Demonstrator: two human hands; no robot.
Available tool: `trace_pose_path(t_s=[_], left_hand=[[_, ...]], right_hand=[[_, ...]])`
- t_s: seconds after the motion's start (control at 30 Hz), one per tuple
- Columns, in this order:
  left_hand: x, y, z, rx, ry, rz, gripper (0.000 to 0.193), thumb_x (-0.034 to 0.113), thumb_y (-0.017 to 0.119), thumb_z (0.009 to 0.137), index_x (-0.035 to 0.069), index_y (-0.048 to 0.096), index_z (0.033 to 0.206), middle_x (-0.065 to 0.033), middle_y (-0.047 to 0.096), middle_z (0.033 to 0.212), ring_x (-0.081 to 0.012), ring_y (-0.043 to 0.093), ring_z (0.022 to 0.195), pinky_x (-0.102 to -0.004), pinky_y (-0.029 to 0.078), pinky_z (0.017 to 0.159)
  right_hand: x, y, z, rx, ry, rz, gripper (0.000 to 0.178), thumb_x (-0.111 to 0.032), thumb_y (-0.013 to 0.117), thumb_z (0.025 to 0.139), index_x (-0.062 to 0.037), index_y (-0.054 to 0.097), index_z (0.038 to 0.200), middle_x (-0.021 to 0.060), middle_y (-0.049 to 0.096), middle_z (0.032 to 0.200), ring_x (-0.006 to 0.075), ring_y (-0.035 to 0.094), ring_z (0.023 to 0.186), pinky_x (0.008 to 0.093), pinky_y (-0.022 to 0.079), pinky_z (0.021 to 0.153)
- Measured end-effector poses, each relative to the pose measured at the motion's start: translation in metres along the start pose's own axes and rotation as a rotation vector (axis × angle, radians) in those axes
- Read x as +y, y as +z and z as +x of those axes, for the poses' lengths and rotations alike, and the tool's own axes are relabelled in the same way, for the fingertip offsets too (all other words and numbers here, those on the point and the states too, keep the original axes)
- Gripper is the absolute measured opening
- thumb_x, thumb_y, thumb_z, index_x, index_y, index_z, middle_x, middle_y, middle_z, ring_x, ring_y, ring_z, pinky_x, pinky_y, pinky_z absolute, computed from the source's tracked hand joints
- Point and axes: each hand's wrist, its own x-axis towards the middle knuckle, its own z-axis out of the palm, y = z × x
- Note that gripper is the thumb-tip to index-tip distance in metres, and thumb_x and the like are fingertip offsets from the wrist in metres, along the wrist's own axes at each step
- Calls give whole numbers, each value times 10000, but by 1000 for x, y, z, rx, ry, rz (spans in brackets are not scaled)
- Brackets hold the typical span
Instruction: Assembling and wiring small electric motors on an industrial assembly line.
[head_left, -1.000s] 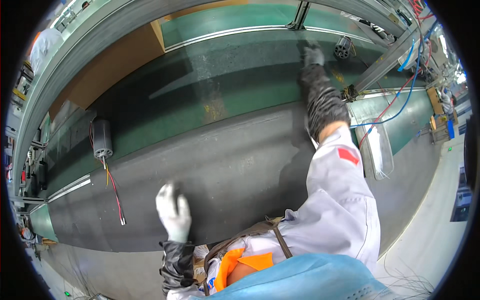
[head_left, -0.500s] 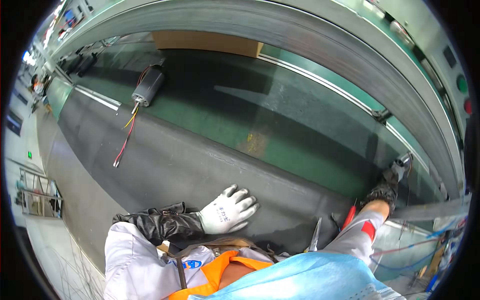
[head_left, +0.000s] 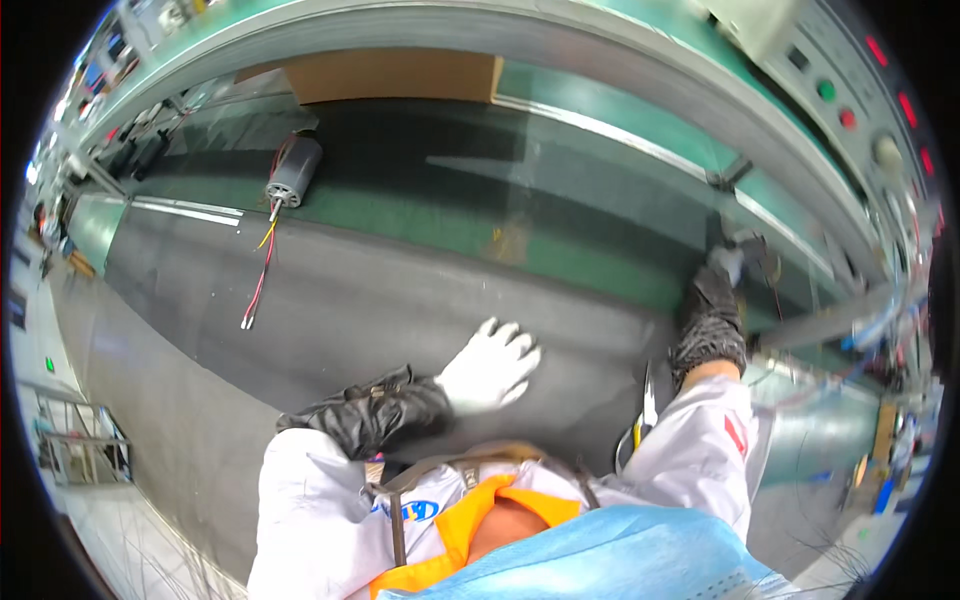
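Note:
My left hand [head_left: 490, 368], in a white glove below a black sleeve cover, rests on the dark mat [head_left: 400, 290] with its fingers spread. It holds nothing. At the far right my right hand [head_left: 728, 264], gloved in grey, reaches across the bench; its fingers close around a dark, blurred thing [head_left: 752, 247] that I cannot make out. A grey cylindrical motor [head_left: 296, 168] lies on the green surface at the far left, its red and yellow leads trailing onto the mat. Beside my right forearm a pointed metal tool [head_left: 649, 398] shows, its lower part partly hidden.
A brown cardboard box [head_left: 400, 76] stands at the back under the grey overhead rail [head_left: 450, 28]. A control panel [head_left: 840, 85] with green and red buttons is at the upper right. A metal bar [head_left: 830, 320] crosses near my right arm.
My right hand has moved left and farther away with the thing it holds. My left hand has shifted slightly right and away, still spread on the mat. The view has turned; the motor lies still.

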Motion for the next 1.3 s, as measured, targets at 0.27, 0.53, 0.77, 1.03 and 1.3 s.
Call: trace_pose_path(t_s=[0.27,0.53,0.77,1.03,1.3], left_hand=[[-34,40,-17,522,-410,-163,461,206,650,910,39,577,1333,-212,559,1355,-403,528,1261,-489,416,1070],[-12,13,-30,602,-460,-335,444,151,650,930,21,569,1347,-201,557,1353,-366,528,1289,-442,428,1087],[31,7,-72,834,-650,-853,581,231,737,844,36,570,1366,-194,606,1267,-341,553,1254,-455,444,1071],[26,-14,-73,457,-523,-334,705,216,757,850,25,478,1469,-144,605,1329,-235,572,1272,-373,439,1109],[-8,-25,-135,543,-901,-865,528,448,574,1021,29,588,1342,-133,658,1163,-248,610,1142,-394,465,1013]], right_hand=[[-265,-294,-223,-1065,42,722,564,-101,628,893,-154,535,1447,149,722,1017,215,679,857,327,560,791],[-270,-452,-359,-1514,-640,895,632,-69,615,896,-168,477,1505,226,689,1037,371,690,847,412,551,837],[-326,-442,-307,-864,-1135,960,697,-45,706,802,-90,499,1467,184,619,1248,349,597,1186,499,477,985],[-314,-345,-302,-865,-1270,528,497,-85,734,773,-90,635,1260,168,657,1126,316,630,1085,479,485,950],[-340,-446,-262,-1558,-1204,1016,242,-243,704,863,-8,656,900,172,626,728,367,651,723,439,509,686]])
